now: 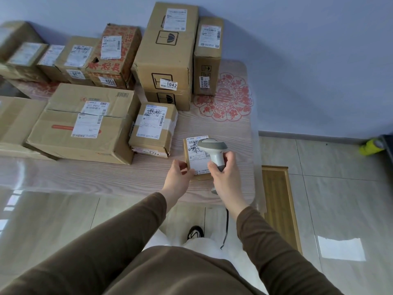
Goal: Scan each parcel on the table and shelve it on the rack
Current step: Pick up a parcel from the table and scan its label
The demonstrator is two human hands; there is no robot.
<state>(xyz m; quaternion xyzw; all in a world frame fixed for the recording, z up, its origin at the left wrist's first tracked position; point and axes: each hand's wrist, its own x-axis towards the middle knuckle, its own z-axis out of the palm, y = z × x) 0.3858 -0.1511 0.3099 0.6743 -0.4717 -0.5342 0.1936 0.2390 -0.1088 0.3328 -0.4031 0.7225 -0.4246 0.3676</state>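
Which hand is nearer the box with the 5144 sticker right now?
Left. The left hand holds the small parcel's near-left corner, just right of and nearer than the 5144 box. The right hand grips the scanner farther right.

Right hand (223,173) aims scanner (213,150); left hand (178,175) steadies parcel (196,158).

Soft, even daylight fills the view, moderately bright with a cool bluish cast on the wall (308,50). Window glare streaks the glossy floor tiles (340,248) at the left and lower right. The boxes cast faint shadows on the tabletop (106,177). Wide-angle distortion bends the edges, and the far-left cartons (19,50) look blurred.
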